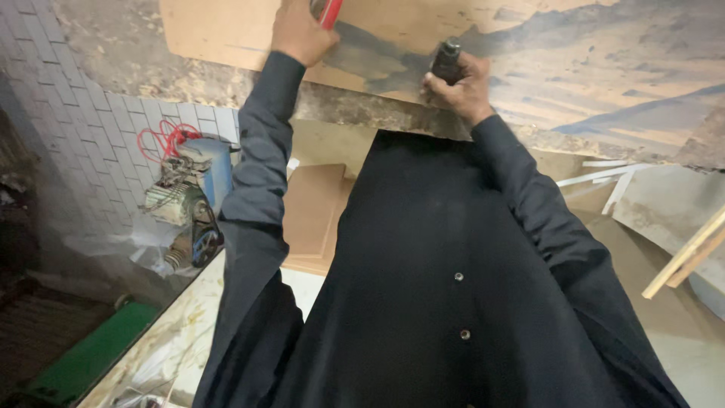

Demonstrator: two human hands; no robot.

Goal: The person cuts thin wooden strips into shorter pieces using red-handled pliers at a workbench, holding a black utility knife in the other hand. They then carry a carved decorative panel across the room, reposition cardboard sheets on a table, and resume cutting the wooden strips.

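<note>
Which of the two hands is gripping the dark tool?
The right hand, fist shut around the dark tool on the board. The left hand holds something red.

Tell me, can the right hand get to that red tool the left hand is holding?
Probably yes. The right hand grips a dark tool on the same wooden board, close beside the left hand with the red tool; nothing lies between, though it's already full.

Board [226, 30]: pale tan, plain, under my hands.
Table [604, 83]: tan, streaked and blotched with dark grey-brown.
Tool in my left grip [329, 12]: bright red.
Tool in my right grip [445, 62]: black, dull metal tip.
My sleeves [260, 151]: black; garment front black with small silvery studs.
Wall tiles [91, 128]: white, brick-laid.
Compressor [189, 196]: blue tank, red coiled hose.
Floor mat [91, 355]: green.
</note>
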